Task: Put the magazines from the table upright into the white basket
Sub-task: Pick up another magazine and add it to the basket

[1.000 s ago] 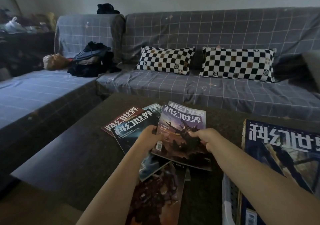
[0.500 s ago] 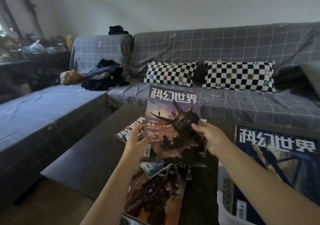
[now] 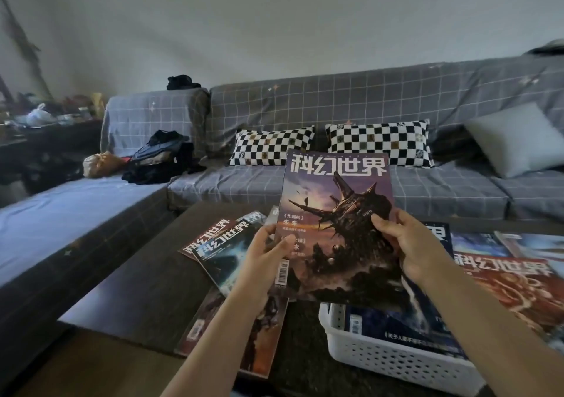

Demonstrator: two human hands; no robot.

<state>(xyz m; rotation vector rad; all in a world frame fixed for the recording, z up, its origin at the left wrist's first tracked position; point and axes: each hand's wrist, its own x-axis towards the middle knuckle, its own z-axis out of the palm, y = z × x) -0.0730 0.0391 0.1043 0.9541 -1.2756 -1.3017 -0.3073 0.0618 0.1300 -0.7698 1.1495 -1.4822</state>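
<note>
left hand – right hand | grip upright magazine | above basket

We can't see the fingers of either hand, left hand or right hand; they're behind the held magazine. Basket below right hand is cut off at btm edge, its contents partly covered. Mags left of left hand overlap, covers blurred.

Left hand and right hand raised, fingers pinching inward.
</note>
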